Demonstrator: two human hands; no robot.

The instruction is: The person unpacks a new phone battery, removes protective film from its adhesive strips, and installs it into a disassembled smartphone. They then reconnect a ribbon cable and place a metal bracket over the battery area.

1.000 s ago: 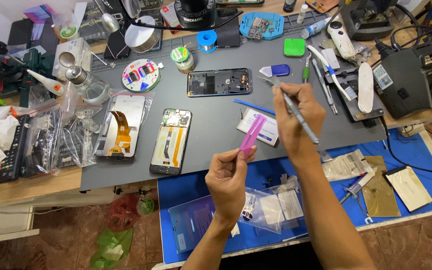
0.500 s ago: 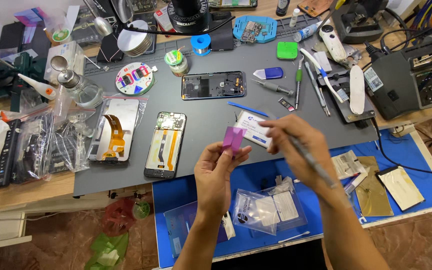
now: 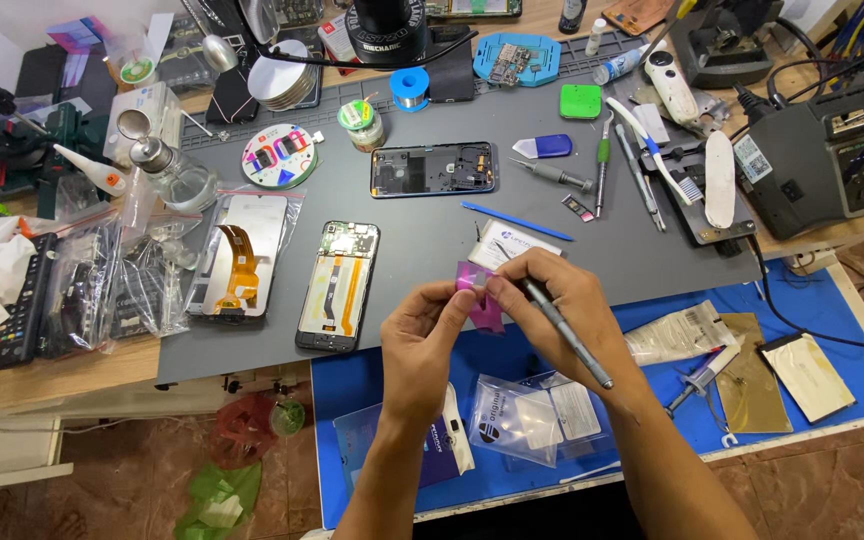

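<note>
Since a second ago, left hand (image 3: 430, 335) and right hand (image 3: 552, 300) have met, both pinching the pink film (image 3: 479, 298), over a cluttered grey mat (image 3: 432, 225).

I've got both hands mid-bench; left hand (image 3: 432, 335) & right hand (image 3: 557, 305) meet on a film piece (image 3: 480, 300). Opened phone (image 3: 337, 285) just left, phone frame (image 3: 434, 168) farther back, soldering station (image 3: 832, 160) far right, plastic bags (image 3: 527, 420) near me

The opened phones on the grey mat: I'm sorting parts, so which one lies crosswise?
The dark phone frame farthest from the hands lies crosswise. The phone with the orange cable and the bagged one lie lengthwise.
</note>
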